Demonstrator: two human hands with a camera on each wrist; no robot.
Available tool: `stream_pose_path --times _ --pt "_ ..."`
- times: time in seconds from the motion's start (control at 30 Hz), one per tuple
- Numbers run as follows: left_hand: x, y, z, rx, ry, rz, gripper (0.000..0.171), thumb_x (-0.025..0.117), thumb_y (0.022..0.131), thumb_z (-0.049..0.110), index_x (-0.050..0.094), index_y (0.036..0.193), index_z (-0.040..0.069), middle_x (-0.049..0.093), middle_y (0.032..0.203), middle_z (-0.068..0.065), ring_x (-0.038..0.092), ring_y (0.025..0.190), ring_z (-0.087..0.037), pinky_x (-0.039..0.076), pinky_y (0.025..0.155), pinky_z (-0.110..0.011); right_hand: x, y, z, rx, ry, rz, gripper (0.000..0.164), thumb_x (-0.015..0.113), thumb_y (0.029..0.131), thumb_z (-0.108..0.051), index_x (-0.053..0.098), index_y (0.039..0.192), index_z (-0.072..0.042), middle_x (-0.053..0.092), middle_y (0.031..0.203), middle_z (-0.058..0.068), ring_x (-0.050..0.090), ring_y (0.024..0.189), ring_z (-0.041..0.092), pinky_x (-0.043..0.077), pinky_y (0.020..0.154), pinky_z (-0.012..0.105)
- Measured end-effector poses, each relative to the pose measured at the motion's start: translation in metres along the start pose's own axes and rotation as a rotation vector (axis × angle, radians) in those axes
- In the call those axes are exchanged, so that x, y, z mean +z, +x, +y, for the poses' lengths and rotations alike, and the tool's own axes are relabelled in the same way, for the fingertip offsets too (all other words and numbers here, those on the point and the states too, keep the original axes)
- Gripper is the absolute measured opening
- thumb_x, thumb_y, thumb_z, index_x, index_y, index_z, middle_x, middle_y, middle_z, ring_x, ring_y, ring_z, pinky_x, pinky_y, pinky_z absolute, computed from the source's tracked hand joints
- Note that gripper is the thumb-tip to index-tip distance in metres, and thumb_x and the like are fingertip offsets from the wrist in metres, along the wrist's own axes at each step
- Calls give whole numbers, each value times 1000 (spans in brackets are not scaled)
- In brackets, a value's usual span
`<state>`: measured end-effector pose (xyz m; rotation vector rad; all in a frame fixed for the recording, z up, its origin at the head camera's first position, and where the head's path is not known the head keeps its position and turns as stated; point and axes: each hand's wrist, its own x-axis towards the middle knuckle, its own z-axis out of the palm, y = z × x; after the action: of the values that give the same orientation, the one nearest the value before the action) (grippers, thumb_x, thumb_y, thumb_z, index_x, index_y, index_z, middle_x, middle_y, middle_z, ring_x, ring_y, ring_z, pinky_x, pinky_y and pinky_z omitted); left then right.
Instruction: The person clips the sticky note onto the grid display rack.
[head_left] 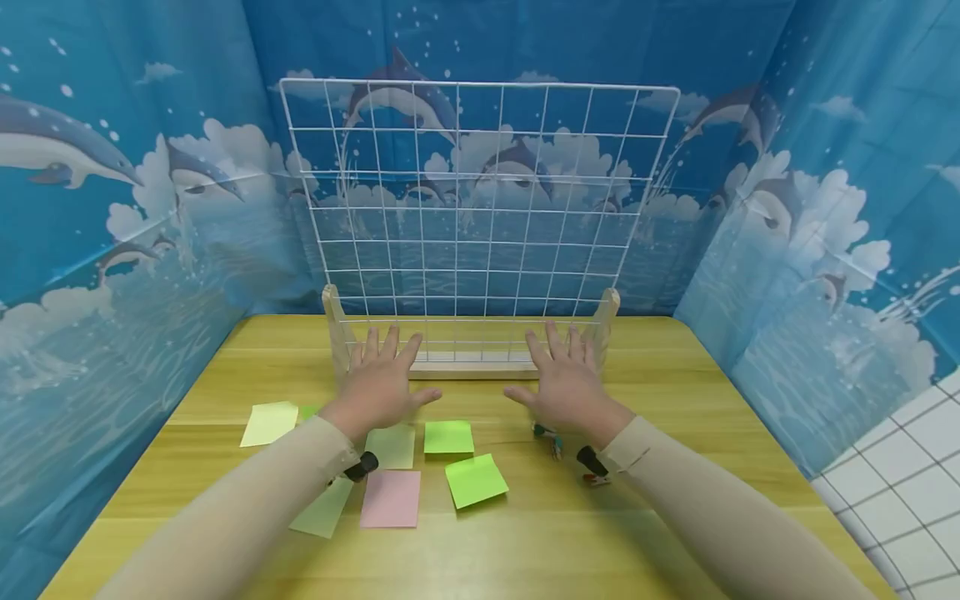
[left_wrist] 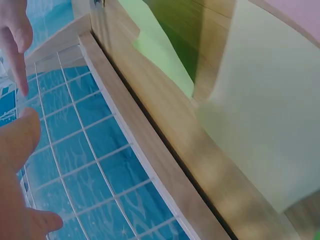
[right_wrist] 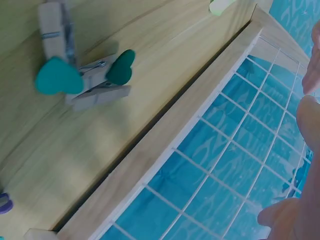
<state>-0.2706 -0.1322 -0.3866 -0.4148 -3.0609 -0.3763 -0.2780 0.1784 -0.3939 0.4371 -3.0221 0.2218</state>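
Observation:
A white wire grid panel (head_left: 491,192) stands upright in a wooden base (head_left: 472,375) at the back of the table. Fingers spread, my left hand (head_left: 381,387) hovers in front of the base's left part and holds nothing. My right hand (head_left: 570,387) mirrors it on the right, also spread and holding nothing. Below the left hand lie sticky notes: a pink one (head_left: 391,499), bright green ones (head_left: 476,481) and pale ones (head_left: 270,423). Near the right wrist are small wooden clothespins (right_wrist: 95,85) with teal hearts (right_wrist: 59,76), partly hidden by the arm in the head view.
The wooden table (head_left: 420,567) is enclosed at the back and sides by a blue dolphin-print curtain (head_left: 780,208). White tiles (head_left: 892,483) show beyond the right edge. Another clothespin (head_left: 596,480) lies under the right wrist, and a purple piece (right_wrist: 5,203) sits at the right wrist view's edge.

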Motion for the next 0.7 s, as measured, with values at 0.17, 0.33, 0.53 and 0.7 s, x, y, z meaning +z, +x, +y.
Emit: stream_pose_path --times 0.17,0.33,0.53,0.7 --pt "-1 -5 -15 -7 -18 20 103 60 94 75 20 170 19 8 176 -23 -4 160 -55 2 126 -74 -1 -5 12 -16 37 -7 102 55 98 -73 12 171 -16 1 177 22 -4 160 56 -1 128 70" --pt "-3 -11 -34 -28 -30 35 105 59 94 76 21 170 16 8 175 -26 -6 160 -56 0 126 -73 -1 -11 24 -14 36 -21 104 54 98 -74 12 171 -15 1 176 25 -4 160 56 2 128 71" --pt "-9 -21 -53 -49 -44 21 104 58 95 75 20 170 14 7 175 -28 -7 159 -57 -2 125 -75 -2 -19 36 0 47 -29 104 56 97 -73 15 171 -12 3 175 28 -5 159 57 6 126 74" --pt "-10 -27 -70 -49 -32 25 103 57 96 75 21 169 12 9 174 -30 -3 158 -60 0 123 -77 2 -28 45 -10 36 -19 102 54 99 -73 18 170 -10 5 174 30 -3 158 59 9 125 74"
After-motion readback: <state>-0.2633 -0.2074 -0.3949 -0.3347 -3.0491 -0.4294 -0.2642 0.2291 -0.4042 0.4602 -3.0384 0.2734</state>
